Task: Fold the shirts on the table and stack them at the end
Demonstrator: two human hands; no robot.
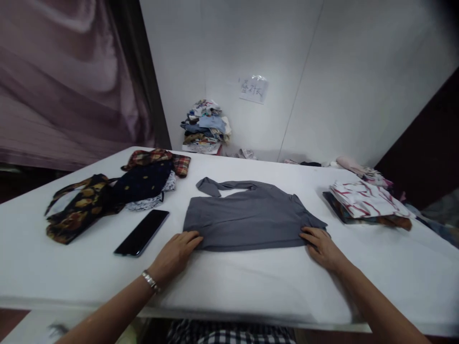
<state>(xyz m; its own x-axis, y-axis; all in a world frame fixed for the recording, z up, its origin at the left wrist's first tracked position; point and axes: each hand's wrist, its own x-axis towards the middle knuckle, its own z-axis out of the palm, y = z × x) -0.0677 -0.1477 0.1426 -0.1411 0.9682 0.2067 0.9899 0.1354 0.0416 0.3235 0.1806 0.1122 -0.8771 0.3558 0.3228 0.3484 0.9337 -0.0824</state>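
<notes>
- Two bare hands work at the near edge of the grey garment (pixel 247 220), which lies spread flat on the white desk (pixel 251 286), straight ahead of the wearer. I take this garment as the hub of my clock.
- At 8 o'clock, the left hand (pixel 181 246) rests palm down, its fingers close together on the near corner of the cloth. At 4 o'clock, the right hand (pixel 322 246) rests on the opposite corner, its fingers slightly fanned.
- From where I watch, I cannot tell whether either hand pinches the fabric or only presses it. Set this far apart, they seem placed to hold the hem straight and taut between them.
- At 11 o'clock a narrow strip of the same grey cloth loops outward, bare desk showing inside the curve; neither hand touches it, so I judge it loose.
- At 9 o'clock, just beyond the left hand, the black phone (pixel 143 232) lies face up, probably put there to be near yet off the cloth.
- Between 9 and 10 o'clock, I see dark floral cloth (pixel 89 205), a navy piece (pixel 143 181) and plaid cloth (pixel 154 156) heaped loosely, perhaps pushed aside for room.
- At 3 o'clock, the red-and-white garment (pixel 366 198) tops a low, flat stack, its neatness suggesting deliberate order.
- At 11 o'clock, farther off, the tall clothes pile (pixel 206 126) stands by the wall.
</notes>
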